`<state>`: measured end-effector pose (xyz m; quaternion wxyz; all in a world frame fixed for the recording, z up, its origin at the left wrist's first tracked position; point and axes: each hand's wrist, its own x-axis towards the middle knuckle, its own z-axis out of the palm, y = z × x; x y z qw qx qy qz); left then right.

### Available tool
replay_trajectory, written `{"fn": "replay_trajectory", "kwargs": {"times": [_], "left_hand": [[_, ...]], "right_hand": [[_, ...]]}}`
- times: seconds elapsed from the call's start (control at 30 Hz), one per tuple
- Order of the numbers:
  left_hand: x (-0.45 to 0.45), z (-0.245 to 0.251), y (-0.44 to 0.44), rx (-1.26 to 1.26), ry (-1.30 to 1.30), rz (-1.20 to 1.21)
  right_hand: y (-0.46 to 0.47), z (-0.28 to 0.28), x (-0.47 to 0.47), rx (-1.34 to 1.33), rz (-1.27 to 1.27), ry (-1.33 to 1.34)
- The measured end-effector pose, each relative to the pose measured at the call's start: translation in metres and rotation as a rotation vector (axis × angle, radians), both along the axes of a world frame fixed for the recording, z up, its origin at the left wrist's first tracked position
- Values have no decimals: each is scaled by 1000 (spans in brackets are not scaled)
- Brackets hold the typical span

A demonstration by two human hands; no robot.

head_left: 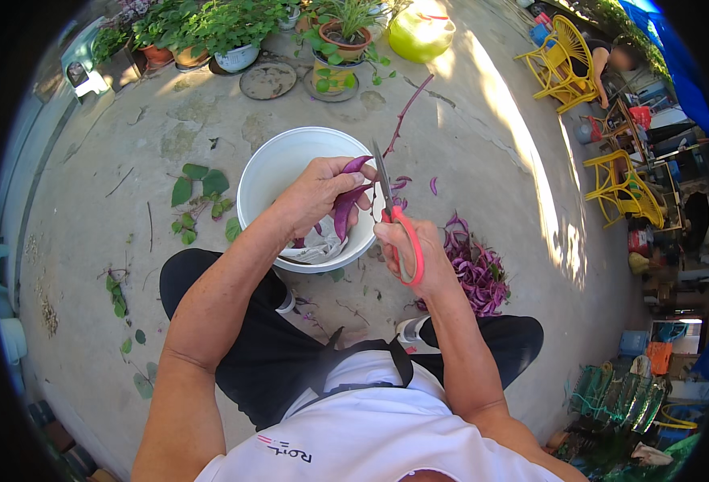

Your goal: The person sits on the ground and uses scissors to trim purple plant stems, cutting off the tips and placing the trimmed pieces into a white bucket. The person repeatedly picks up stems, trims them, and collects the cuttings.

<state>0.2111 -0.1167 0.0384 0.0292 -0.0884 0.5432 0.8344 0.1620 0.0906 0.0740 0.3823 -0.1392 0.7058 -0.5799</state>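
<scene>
My left hand (324, 193) holds purple bean pods (346, 211) over a white plastic bucket (258, 175). A thin purple stem (401, 117) rises from beside its fingers to the upper right. My right hand (417, 253) grips red-handled scissors (416, 244), their blades pointing up against the stem near the left fingertips. How far the blades are apart cannot be told. Inside the bucket lie a crumpled clear plastic bag (324, 244) and a few purple pods, partly hidden by my left hand. A heap of purple pods (478, 277) lies on the concrete right of the bucket.
Cut leaves (194, 187) and twigs lie left of the bucket. Potted plants (237, 57) and a yellow-green container (420, 33) stand beyond it. Yellow chairs (622, 187) and household clutter line the right side, where another person (598, 60) sits. My knees flank the bucket's near side.
</scene>
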Motion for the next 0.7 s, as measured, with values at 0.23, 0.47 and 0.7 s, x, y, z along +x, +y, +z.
{"fn": "replay_trajectory", "kwargs": {"times": [0.23, 0.47, 0.7], "left_hand": [[-2, -4, -7, 217, -42, 236], [-6, -15, -12, 268, -23, 349], [-12, -29, -7, -481, 138, 517]], "right_hand": [[4, 6, 5, 100, 98, 69], [14, 4, 19, 71, 224, 68], [10, -4, 14, 300, 252, 335]]}}
